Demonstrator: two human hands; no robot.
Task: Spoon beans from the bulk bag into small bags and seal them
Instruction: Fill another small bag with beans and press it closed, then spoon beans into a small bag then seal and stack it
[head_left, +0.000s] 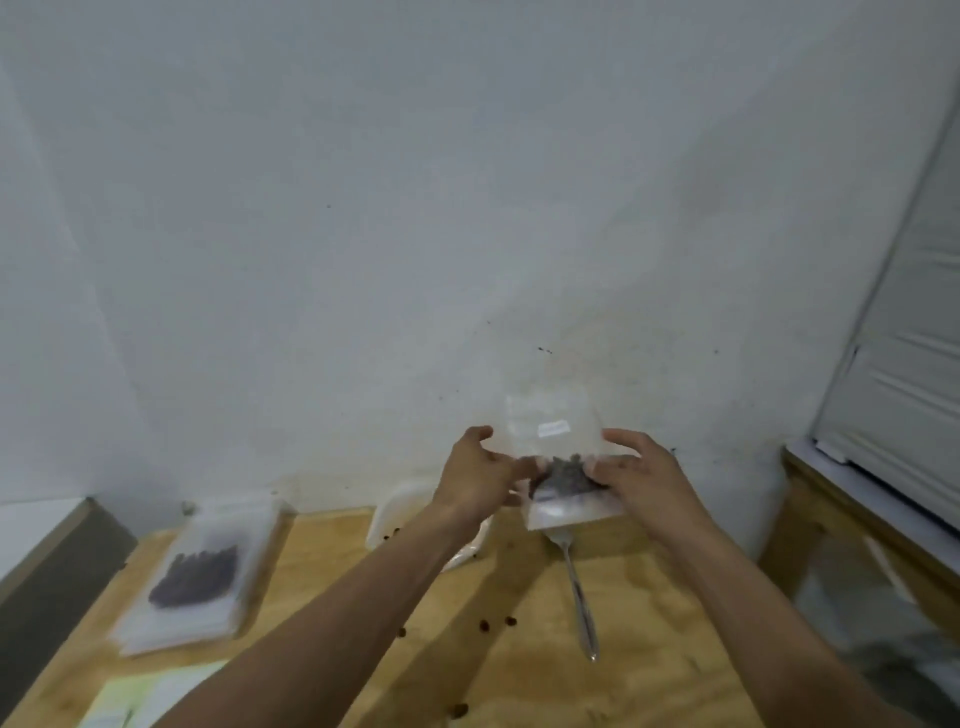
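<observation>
Holding a small clear bag (563, 470) of dark beans up off the plywood table (649, 623), left hand (480, 475) and right hand (641, 475) each pinch a side, likely to settle the beans before sealing. Spoon (574, 582) lies on the table just below the bag (set aside). Filled bags (195, 571) are stacked well left of it; stray beans (496, 623) lie beneath.

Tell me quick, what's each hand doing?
Left hand: grips the small bag of beans.
Right hand: grips the same bag.

Bulk bag (387, 519) behind left forearm; spoon (576, 582) bowl under small bag (563, 478).
</observation>
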